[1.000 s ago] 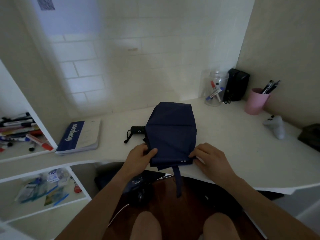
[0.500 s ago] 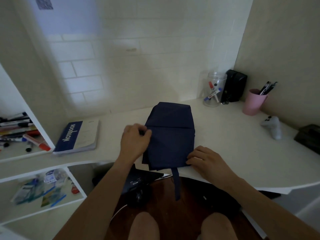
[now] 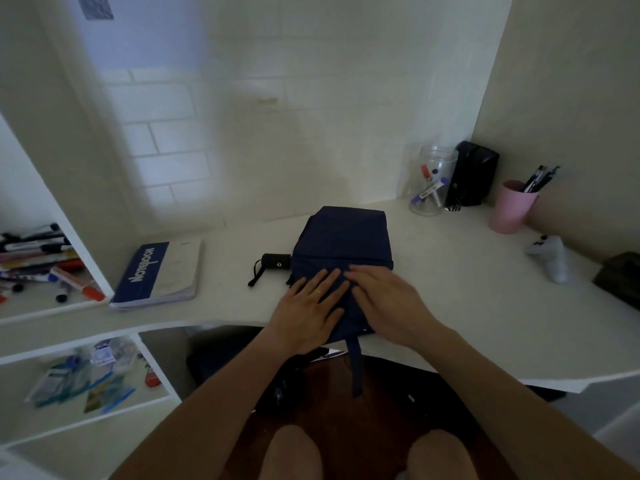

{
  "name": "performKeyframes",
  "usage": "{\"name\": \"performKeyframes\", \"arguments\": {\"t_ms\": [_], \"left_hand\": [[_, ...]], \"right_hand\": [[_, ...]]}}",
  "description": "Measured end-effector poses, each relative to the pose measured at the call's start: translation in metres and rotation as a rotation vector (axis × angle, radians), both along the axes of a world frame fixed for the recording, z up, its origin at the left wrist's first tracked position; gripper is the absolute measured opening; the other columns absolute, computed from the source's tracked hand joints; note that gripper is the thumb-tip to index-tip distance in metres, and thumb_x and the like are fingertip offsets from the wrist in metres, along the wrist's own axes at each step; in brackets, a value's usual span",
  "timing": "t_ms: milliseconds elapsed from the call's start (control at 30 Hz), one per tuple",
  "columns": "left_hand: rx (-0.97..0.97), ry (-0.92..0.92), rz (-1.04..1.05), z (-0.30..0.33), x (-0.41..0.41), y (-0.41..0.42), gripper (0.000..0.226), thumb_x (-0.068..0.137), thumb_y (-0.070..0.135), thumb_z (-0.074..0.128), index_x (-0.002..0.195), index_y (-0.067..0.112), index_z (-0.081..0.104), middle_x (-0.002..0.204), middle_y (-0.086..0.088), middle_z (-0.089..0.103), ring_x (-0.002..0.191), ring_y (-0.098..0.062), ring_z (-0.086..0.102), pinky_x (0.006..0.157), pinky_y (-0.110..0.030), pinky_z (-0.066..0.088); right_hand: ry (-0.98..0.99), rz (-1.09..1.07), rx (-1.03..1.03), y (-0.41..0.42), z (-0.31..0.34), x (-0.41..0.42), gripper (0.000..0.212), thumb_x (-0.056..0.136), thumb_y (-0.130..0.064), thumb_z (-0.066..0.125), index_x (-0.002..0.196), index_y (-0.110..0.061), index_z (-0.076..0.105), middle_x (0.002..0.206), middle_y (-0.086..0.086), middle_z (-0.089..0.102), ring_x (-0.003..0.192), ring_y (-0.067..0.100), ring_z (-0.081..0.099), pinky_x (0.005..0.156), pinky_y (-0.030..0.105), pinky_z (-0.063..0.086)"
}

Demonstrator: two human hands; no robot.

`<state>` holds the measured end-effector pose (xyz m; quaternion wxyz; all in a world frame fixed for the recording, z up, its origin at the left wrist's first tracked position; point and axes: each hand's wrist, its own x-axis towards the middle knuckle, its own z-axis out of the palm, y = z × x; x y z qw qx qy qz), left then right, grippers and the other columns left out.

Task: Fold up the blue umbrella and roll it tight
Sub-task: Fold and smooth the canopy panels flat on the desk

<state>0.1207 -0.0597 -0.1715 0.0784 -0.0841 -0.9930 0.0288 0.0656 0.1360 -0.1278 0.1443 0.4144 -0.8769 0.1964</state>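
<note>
The blue umbrella (image 3: pixel 346 242) lies on the smooth white desk (image 3: pixel 450 289) as a flat, roughly rectangular panel of matte navy fabric, its black cylindrical handle (image 3: pixel 276 261) projecting to the left and a narrow strap (image 3: pixel 356 368) hanging over the desk's front edge. My left hand (image 3: pixel 308 313) and right hand (image 3: pixel 384 299) rest palm-down side by side on the near half of the fabric. Fingers are extended and slightly spread, pressing flat, gripping nothing.
</note>
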Motion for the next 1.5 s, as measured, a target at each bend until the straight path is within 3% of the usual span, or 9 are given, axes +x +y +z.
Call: {"name": "performKeyframes", "arguments": {"t_ms": [133,433,600,700,800,967,1133,1333,1500], "left_hand": [[0.021,0.001,-0.014,-0.005,0.003,-0.007,0.068,0.102,0.055,0.001,0.160,0.025,0.017,0.169,0.002,0.009,0.156,-0.018,0.009,0.124,-0.046,0.020],[0.125,-0.063,0.005,-0.009,0.013,-0.045,0.078,0.096,0.072,0.005,0.161,0.029,-0.003,0.168,0.013,-0.006,0.154,-0.004,-0.008,0.127,-0.035,0.005],[0.149,-0.044,0.010,-0.011,0.019,-0.053,0.080,0.095,0.073,0.007,0.161,0.028,-0.001,0.168,0.013,-0.004,0.154,-0.005,-0.006,0.127,-0.035,0.004],[0.149,-0.036,0.010,-0.012,0.017,-0.053,0.081,0.095,0.074,0.008,0.161,0.029,0.000,0.168,0.012,-0.003,0.155,-0.006,-0.004,0.127,-0.036,0.006],[0.136,-0.022,0.007,-0.013,0.016,-0.054,0.078,0.096,0.074,0.009,0.161,0.032,0.000,0.169,0.012,-0.001,0.155,-0.006,-0.003,0.127,-0.037,0.009],[0.140,-0.034,-0.030,-0.010,0.018,-0.054,0.064,0.099,0.071,0.013,0.158,0.046,0.007,0.170,0.009,-0.001,0.156,-0.011,-0.001,0.127,-0.039,0.009],[0.099,-0.056,-0.020,-0.005,0.019,-0.052,0.069,0.094,0.074,0.003,0.157,0.047,0.009,0.170,0.008,-0.005,0.156,-0.012,-0.004,0.126,-0.041,0.009],[0.119,-0.089,-0.016,-0.001,0.021,-0.049,0.077,0.088,0.078,-0.007,0.158,0.047,0.004,0.169,0.008,-0.009,0.156,-0.012,-0.007,0.127,-0.042,0.007],[0.112,-0.078,-0.003,-0.003,0.022,-0.048,0.072,0.093,0.075,0.000,0.158,0.046,0.009,0.170,0.006,-0.006,0.156,-0.014,-0.004,0.127,-0.041,0.005]], "right_hand": [[-0.159,-0.001,0.330,-0.014,-0.038,-0.011,0.081,0.093,-0.065,0.000,0.159,-0.018,0.005,0.167,-0.001,-0.002,0.153,0.013,-0.001,0.125,0.034,0.008],[-0.198,-0.015,0.440,0.018,-0.040,-0.026,0.070,0.098,-0.065,0.011,0.157,-0.032,-0.009,0.162,-0.017,-0.018,0.148,-0.001,-0.015,0.122,0.027,-0.006],[-0.272,-0.027,0.332,0.025,-0.018,-0.024,0.066,0.097,-0.063,0.033,0.156,-0.033,0.025,0.164,-0.015,0.016,0.149,0.007,0.020,0.119,0.026,0.019],[-0.270,-0.213,-0.182,0.017,0.019,-0.045,0.040,0.088,-0.052,0.063,0.121,-0.028,0.065,0.119,-0.007,0.067,0.103,0.012,0.062,0.089,0.029,0.048],[-0.503,-0.430,-0.523,0.005,0.051,-0.085,0.045,0.080,-0.048,0.076,0.114,-0.023,0.062,0.093,-0.004,0.066,0.088,0.014,0.064,0.082,0.032,0.051],[-1.002,-0.319,-0.611,-0.022,0.069,-0.119,0.065,0.073,-0.023,0.088,0.129,-0.018,0.056,0.113,0.009,0.066,0.097,0.020,0.067,0.077,0.033,0.058],[-1.023,-0.233,-0.807,-0.030,0.082,-0.115,0.053,0.074,0.000,0.083,0.123,-0.012,0.064,0.108,0.016,0.070,0.086,0.021,0.071,0.061,0.025,0.059],[-0.954,-0.076,-0.843,-0.007,0.087,-0.076,0.047,0.073,0.005,0.082,0.116,-0.010,0.070,0.105,0.016,0.075,0.096,0.028,0.073,0.083,0.038,0.061],[-0.719,-0.058,-0.736,0.014,0.056,-0.019,0.027,0.072,0.001,0.084,0.096,-0.007,0.074,0.084,0.000,0.076,0.074,0.005,0.071,0.067,0.015,0.054]]}}
